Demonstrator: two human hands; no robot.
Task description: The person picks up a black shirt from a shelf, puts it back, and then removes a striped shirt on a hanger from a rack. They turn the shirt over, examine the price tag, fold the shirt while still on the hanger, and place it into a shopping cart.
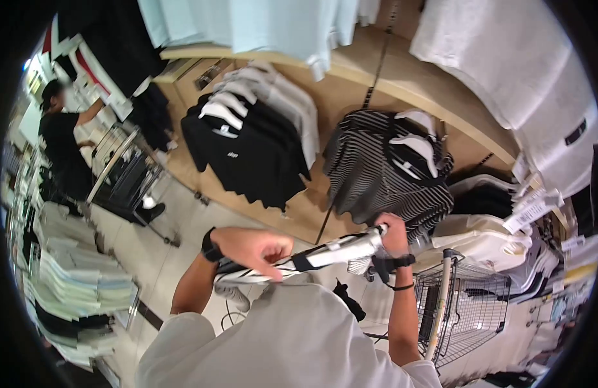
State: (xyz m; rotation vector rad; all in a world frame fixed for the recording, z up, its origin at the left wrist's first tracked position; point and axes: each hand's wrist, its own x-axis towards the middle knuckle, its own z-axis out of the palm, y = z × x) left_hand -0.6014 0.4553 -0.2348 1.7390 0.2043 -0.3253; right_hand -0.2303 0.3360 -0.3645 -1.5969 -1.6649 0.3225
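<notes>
A black and white garment (321, 257) stretches between my two hands in front of my body. My right hand (394, 234) is closed on its right end, where a small white piece, perhaps a hanger tip, shows. Over the left part of the garment lies my left hand (255, 251), its fingers curled and partly hidden, so its hold cannot be made out. Just beyond hang striped shirts (386, 171) on white hangers. Black shirts (237, 152) hang to their left, in front of white ones.
At the right stands a wire cart (470, 317). Another person (66, 149) is at the left beside a second cart (127, 178). A rack of pale folded or hanging clothes (79, 265) fills the lower left. A wooden shelf (434, 77) runs above the hanging shirts.
</notes>
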